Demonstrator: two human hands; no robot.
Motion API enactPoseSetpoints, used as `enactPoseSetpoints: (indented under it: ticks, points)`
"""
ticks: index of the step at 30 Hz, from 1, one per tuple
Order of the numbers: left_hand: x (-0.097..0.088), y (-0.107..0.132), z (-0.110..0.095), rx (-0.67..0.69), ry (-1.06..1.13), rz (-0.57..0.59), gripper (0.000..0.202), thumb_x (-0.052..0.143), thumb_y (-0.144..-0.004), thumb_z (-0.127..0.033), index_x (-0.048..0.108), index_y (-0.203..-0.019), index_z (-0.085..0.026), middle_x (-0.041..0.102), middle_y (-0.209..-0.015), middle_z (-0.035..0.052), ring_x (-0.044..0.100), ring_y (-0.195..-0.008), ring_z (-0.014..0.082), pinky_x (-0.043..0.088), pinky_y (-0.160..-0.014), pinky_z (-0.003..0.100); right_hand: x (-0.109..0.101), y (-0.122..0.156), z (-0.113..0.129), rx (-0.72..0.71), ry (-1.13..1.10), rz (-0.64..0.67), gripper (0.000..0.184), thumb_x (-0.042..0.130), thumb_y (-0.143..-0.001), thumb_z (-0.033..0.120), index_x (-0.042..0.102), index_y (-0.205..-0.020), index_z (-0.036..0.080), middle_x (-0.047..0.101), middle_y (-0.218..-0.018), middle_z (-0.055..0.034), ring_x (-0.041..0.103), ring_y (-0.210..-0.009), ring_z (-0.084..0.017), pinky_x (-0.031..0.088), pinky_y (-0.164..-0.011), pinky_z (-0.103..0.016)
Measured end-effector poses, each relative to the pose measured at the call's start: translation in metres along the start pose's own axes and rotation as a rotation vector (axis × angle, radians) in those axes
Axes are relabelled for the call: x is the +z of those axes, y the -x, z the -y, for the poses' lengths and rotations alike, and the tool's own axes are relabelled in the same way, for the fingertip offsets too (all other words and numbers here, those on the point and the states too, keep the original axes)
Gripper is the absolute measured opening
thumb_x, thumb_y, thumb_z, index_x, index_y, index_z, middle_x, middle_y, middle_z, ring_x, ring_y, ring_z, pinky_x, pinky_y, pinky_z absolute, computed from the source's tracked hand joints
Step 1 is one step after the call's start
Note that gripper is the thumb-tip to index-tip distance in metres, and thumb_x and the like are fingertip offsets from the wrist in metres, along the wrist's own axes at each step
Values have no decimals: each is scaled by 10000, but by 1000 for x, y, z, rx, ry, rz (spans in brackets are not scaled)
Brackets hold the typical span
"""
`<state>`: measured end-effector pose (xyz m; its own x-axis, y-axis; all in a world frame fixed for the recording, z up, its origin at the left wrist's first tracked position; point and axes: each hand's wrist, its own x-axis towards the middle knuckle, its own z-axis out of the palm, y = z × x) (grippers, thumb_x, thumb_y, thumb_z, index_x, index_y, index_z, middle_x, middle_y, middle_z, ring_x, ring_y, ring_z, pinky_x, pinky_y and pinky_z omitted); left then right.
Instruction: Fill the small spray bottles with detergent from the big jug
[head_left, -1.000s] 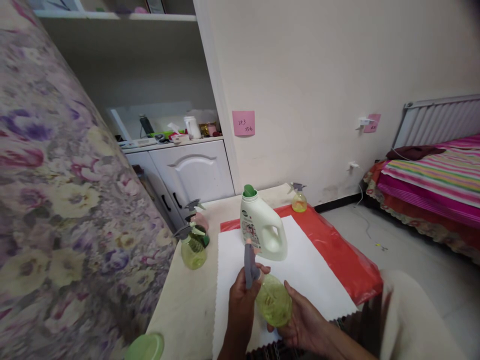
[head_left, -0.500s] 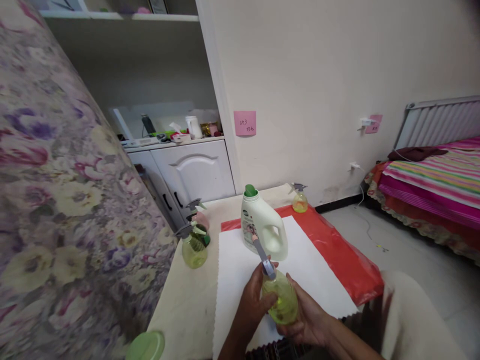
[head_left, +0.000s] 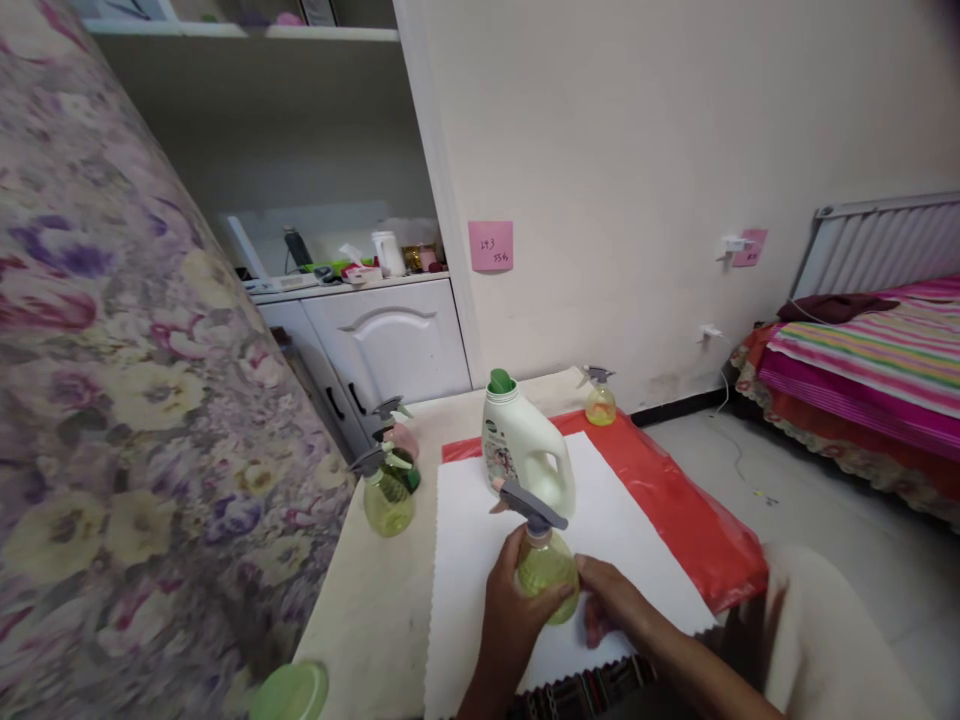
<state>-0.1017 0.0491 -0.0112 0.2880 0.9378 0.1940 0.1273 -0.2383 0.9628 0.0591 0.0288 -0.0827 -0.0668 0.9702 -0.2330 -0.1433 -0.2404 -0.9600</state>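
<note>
My left hand [head_left: 517,605] is wrapped round a small yellow-green spray bottle [head_left: 546,565] with a grey trigger head, standing upright on the white sheet [head_left: 465,540]. Beside the bottle's base, my right hand [head_left: 611,605] rests low on the sheet with its fingers curled, touching or nearly touching the bottle. Just behind stands a white detergent jug [head_left: 525,460] with a green cap.
Two more spray bottles [head_left: 388,490] stand at the table's left, another small one [head_left: 599,397] at the far edge on the red plastic [head_left: 675,510]. A green lid [head_left: 291,692] lies at the near left. Floral fabric [head_left: 112,400] fills the left; a bed [head_left: 877,360] is right.
The spray bottle was tilted and held in both hands above the sheet; now it stands upright on the sheet. My right hand has slid off to its base side.
</note>
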Motion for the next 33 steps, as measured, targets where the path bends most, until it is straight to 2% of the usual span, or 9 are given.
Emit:
enactPoseSetpoints:
  ticks: [2,3,5,8,10,14,23,29,33]
  points:
    - [3,-1,5,-5,-75,-82,639,773,-608,-216,541,-1204,-207,658,-1176,71,583,-1106,272,428,-972,378,-5,0,0,-105,78,-81,388,636,-761,498,646,-983,180,675,-684,-13,600,-531,-157,504,-483,-279]
    - [5,-1,8,-6,-105,-114,635,776,-609,-235,545,-1200,-207,657,-1178,74,582,-1110,277,426,-974,386,-6,1,0,-152,90,-105,377,706,-712,385,641,-1038,205,701,-846,-33,632,-674,-178,527,-585,-301]
    - [8,-2,15,-12,-141,-165,627,779,-608,-262,552,-1190,-205,657,-1178,81,581,-1118,286,425,-978,399,-4,5,3,-266,151,-127,520,743,-658,228,603,-1158,253,652,-1146,-51,610,-980,-227,509,-825,-358]
    - [14,-3,23,-33,-167,-223,636,770,-595,-240,550,-1191,-203,654,-1190,91,576,-1138,296,420,-990,414,6,9,7,-420,234,-88,696,746,-672,196,481,-1310,281,553,-1322,-69,505,-1218,-275,406,-1016,-433]
    - [18,-4,27,-47,-190,-255,644,758,-589,-220,544,-1196,-200,651,-1198,98,573,-1145,299,417,-994,416,13,9,8,-468,246,-72,738,755,-679,200,435,-1340,278,538,-1336,-79,489,-1250,-282,393,-1042,-442]
    - [22,-4,33,-84,-233,-281,662,748,-580,-213,526,-1204,-190,629,-1224,112,554,-1165,307,407,-1003,418,19,3,5,-496,256,-112,667,725,-715,182,449,-1315,271,557,-1309,-80,517,-1228,-272,409,-1042,-432]
    - [21,2,43,-27,-140,-196,691,695,-579,-122,500,-1240,-175,591,-1260,106,514,-1216,289,384,-1041,396,17,3,-2,-504,231,-108,663,713,-711,179,453,-1316,252,553,-1320,-93,514,-1239,-280,429,-1036,-435]
    - [13,9,56,-12,-156,-116,673,660,-715,-232,431,-1346,-184,523,-1378,117,462,-1297,271,345,-1093,398,29,-1,-8,-496,263,-205,814,773,-624,193,401,-1346,251,506,-1354,-99,474,-1269,-300,377,-1086,-451]
    - [8,12,61,54,-174,-70,684,607,-793,-280,351,-1419,-175,456,-1448,127,415,-1342,261,346,-1101,403,41,-5,-7,-480,247,-275,753,736,-663,216,389,-1331,233,522,-1335,-110,489,-1258,-292,382,-1081,-438]
